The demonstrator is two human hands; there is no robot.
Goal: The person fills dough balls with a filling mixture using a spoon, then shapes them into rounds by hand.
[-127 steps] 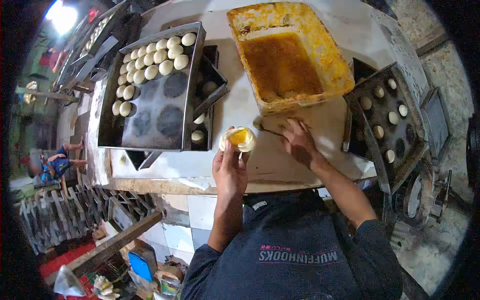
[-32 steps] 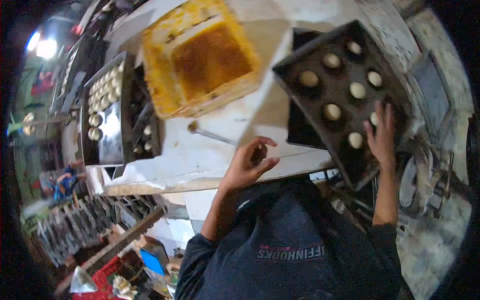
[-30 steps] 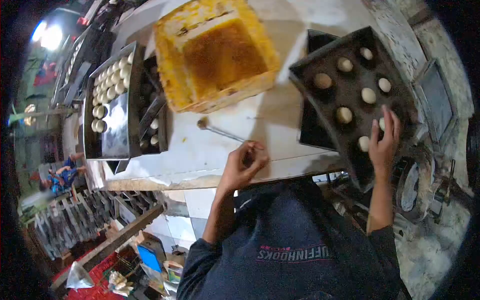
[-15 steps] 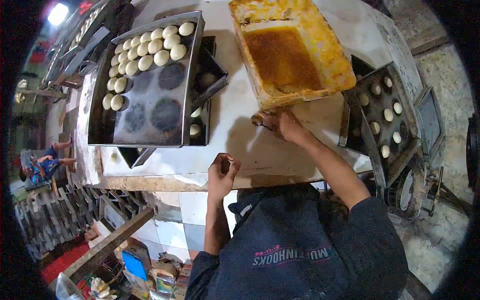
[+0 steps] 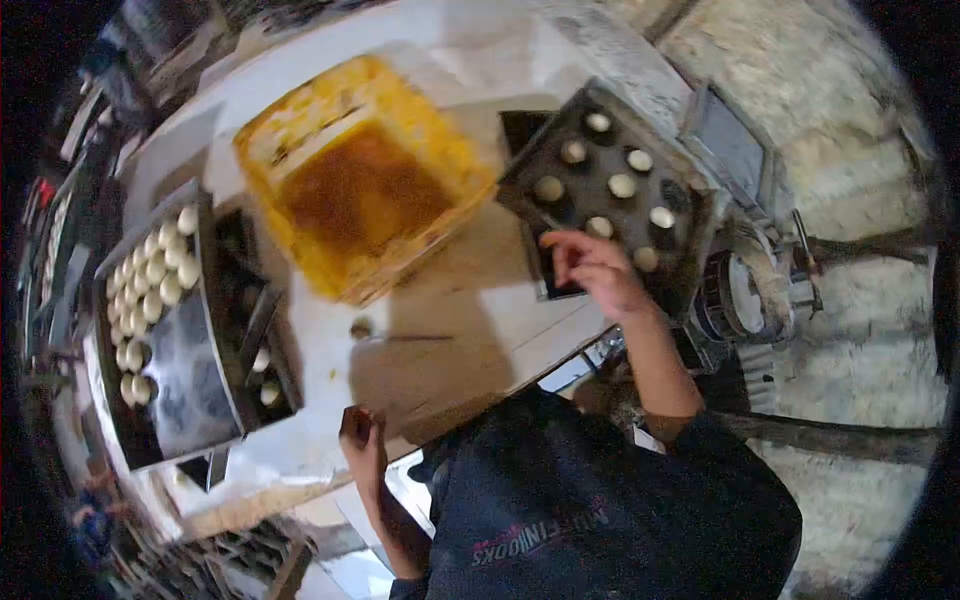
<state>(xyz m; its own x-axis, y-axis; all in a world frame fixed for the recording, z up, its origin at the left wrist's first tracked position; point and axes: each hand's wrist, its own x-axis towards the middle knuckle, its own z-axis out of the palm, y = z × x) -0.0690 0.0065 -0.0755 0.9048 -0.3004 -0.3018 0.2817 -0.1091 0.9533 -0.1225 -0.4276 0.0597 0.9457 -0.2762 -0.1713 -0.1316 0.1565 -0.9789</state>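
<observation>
My right hand (image 5: 600, 275) reaches over the near left corner of a dark tray (image 5: 590, 180) on the right, fingers stretched and slightly apart, holding nothing. Several pale round dough balls (image 5: 622, 186) sit spaced out on that tray; one is just beyond my fingers. My left hand (image 5: 362, 440) hovers by the table's near edge with its fingers curled in, and nothing shows in it. On the tabletop between the hands and the tub lies a small thin-handled tool (image 5: 362, 328), blurred. The yellow-stained tub (image 5: 340, 285) contains brownish-orange residue or liquid.
At left a deep metal tray (image 5: 215, 330) with rows of dough balls rests on other trays. An empty-looking metal pan (image 5: 735, 150) stands beyond the right tray. Round machinery (image 5: 735, 300) sits at the table's right edge. Another person (image 5: 95, 520) is blurred at lower left.
The camera view has turned rightward. My right hand has let go of the small tool and moved right, over the right tray. My left hand stays curled near the table edge.
</observation>
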